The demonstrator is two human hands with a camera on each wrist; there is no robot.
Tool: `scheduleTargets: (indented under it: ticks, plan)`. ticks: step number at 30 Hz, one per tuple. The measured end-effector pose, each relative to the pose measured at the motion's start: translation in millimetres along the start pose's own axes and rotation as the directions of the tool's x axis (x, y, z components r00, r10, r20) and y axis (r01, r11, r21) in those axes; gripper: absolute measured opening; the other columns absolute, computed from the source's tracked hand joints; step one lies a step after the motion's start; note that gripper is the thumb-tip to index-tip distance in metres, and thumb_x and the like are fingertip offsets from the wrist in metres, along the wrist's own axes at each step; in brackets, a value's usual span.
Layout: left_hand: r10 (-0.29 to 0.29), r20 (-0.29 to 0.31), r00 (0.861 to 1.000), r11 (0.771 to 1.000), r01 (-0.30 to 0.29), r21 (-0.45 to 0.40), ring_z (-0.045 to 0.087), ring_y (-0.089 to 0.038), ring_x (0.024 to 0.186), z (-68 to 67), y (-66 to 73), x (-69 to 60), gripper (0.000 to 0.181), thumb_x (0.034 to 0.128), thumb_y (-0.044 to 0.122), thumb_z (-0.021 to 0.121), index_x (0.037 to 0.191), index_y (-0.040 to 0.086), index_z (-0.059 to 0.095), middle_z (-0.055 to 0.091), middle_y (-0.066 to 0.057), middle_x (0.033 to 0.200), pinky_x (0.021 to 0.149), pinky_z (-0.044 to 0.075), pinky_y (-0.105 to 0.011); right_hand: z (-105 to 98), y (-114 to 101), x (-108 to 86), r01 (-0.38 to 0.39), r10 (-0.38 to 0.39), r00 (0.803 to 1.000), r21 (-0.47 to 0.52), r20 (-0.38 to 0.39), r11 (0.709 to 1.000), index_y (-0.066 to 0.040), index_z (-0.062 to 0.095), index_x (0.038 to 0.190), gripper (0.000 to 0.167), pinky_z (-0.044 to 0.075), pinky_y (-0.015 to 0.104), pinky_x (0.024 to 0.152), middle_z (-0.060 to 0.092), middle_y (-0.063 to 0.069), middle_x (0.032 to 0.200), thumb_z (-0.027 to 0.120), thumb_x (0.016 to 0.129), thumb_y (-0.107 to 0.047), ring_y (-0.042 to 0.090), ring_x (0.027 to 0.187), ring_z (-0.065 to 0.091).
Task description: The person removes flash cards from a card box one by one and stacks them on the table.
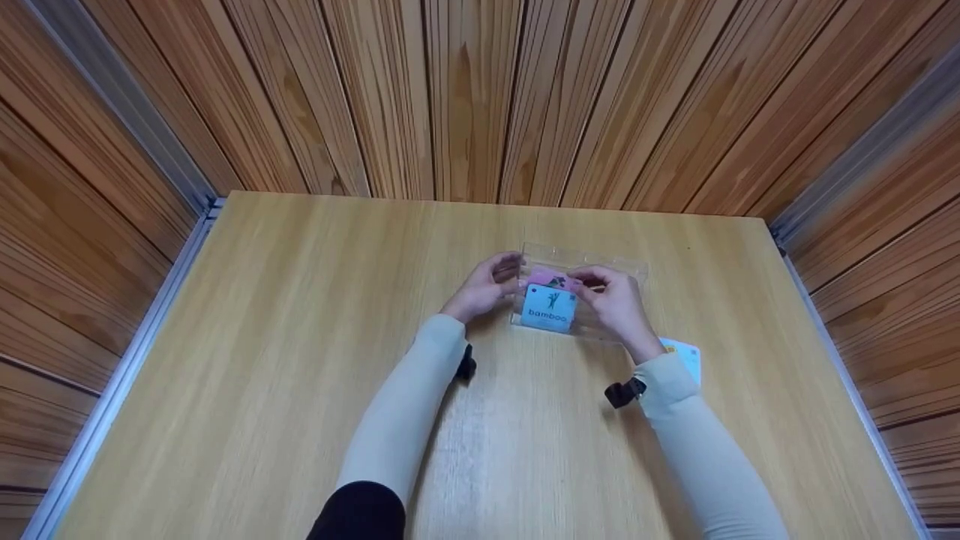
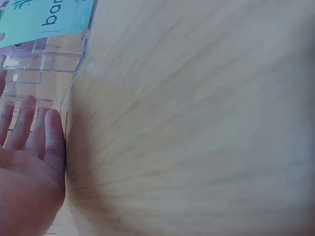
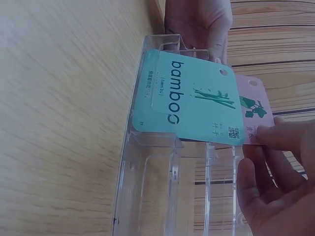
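Note:
A blue card point(image 1: 548, 308) printed "bamboo" stands tilted in the front slot at the left of a clear tiered holder point(image 3: 169, 169). Behind it a pink card point(image 3: 257, 101) with a green plant picture shows in part; its lower portion is hidden by the blue one. My right hand point(image 1: 611, 300) pinches the pink card's edge between thumb and fingers. At the holder's left end is my left hand point(image 1: 487, 287), its fingers extended in the left wrist view point(image 2: 32, 157). Whether those fingertips touch the holder or a card, I cannot tell.
Another light blue card point(image 1: 686, 358) lies on the wooden table point(image 1: 300, 337), partly covered by my right wrist and sleeve. Wood-plank walls point(image 1: 465, 105) rise behind the table and at both sides.

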State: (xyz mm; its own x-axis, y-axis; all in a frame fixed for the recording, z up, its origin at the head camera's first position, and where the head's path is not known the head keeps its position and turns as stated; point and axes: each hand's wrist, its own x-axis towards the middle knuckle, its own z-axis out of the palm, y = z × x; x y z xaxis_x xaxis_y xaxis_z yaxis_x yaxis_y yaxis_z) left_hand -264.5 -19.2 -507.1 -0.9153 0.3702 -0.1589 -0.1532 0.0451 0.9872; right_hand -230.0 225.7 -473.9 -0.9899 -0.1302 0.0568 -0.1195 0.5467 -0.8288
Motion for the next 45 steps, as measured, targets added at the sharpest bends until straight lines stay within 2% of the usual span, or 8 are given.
scheduleTargets:
  ticks: [8,16,25,32,35,41,45]
  plan:
    - [0.004,-0.004,1.0,1.0,-0.004,0.009,0.041,-0.024,0.139,0.1,-0.1,-1.0,0.061,0.0943,0.01,0.067,0.15,0.014,0.042,0.047,-0.003,0.149,0.114,0.034,-0.041,1.3,0.0,1.5,0.007,-0.007,1.0,0.006,-0.024,1.0,-0.006,0.073,0.114,0.021,0.053,0.039,0.087,0.07,0.01,0.111,0.066,0.095,-0.004,0.025,0.1,0.062]
    - [-0.034,-0.019,0.999,0.999,0.034,0.013,0.041,-0.024,0.14,1.9,-0.7,1.0,0.059,0.0948,0.009,0.067,0.149,0.014,0.044,0.047,-0.004,0.149,0.114,0.035,-0.04,0.6,-1.2,1.6,0.031,-0.029,0.996,0.018,-0.09,0.999,-0.005,0.072,0.114,0.019,0.054,0.034,0.084,0.069,0.01,0.111,0.066,0.096,-0.007,0.024,0.101,0.062]
    - [-0.043,-0.05,0.998,0.998,0.045,0.037,0.045,-0.013,0.135,-0.2,-23.3,16.0,0.057,0.0939,0.019,0.07,0.146,0.026,0.047,0.05,0.007,0.146,0.112,0.037,-0.037,-6.2,-5.2,1.6,0.028,-0.022,0.992,0.05,-0.122,0.998,-0.009,0.071,0.115,0.019,0.055,0.032,0.085,0.068,0.005,0.112,0.065,0.097,-0.007,0.02,0.103,0.061]
    - [-0.033,-0.054,0.998,0.997,0.037,0.062,0.046,-0.013,0.135,-1.4,-25.3,17.9,0.057,0.0932,0.022,0.071,0.145,0.027,0.048,0.051,0.007,0.144,0.111,0.038,-0.037,-14.4,-7.8,3.1,-0.003,0.015,0.988,0.078,-0.152,0.997,-0.01,0.07,0.118,0.021,0.053,0.036,0.093,0.067,0.005,0.115,0.063,0.098,-0.011,0.02,0.107,0.059]
    - [-0.03,-0.049,0.998,0.997,0.033,0.063,0.046,-0.013,0.135,-1.7,-24.7,17.7,0.057,0.0938,0.022,0.07,0.146,0.025,0.047,0.051,0.007,0.145,0.111,0.039,-0.037,-18.0,-9.3,2.7,-0.018,0.032,0.985,0.085,-0.168,0.996,-0.01,0.069,0.119,0.022,0.053,0.034,0.092,0.067,0.005,0.116,0.063,0.099,-0.013,0.02,0.107,0.058]
    - [-0.017,-0.044,0.999,0.998,0.02,0.066,0.045,-0.014,0.135,-1.4,-23.5,17.5,0.058,0.0936,0.021,0.07,0.147,0.024,0.046,0.05,0.005,0.146,0.111,0.038,-0.036,-26.1,-8.6,0.9,0.034,-0.017,0.976,0.076,-0.218,0.997,-0.007,0.07,0.117,0.021,0.054,0.023,0.082,0.068,0.006,0.112,0.064,0.098,-0.013,0.018,0.104,0.06]
    - [0.004,-0.031,1.0,0.998,-0.003,0.06,0.045,-0.014,0.136,-1.2,-23.3,17.9,0.059,0.094,0.019,0.07,0.147,0.022,0.046,0.049,0.004,0.147,0.111,0.038,-0.035,-32.1,-6.9,-1.4,0.075,-0.056,0.967,0.066,-0.249,0.995,-0.005,0.071,0.115,0.019,0.055,0.023,0.083,0.069,0.008,0.11,0.064,0.097,-0.009,0.018,0.101,0.061]
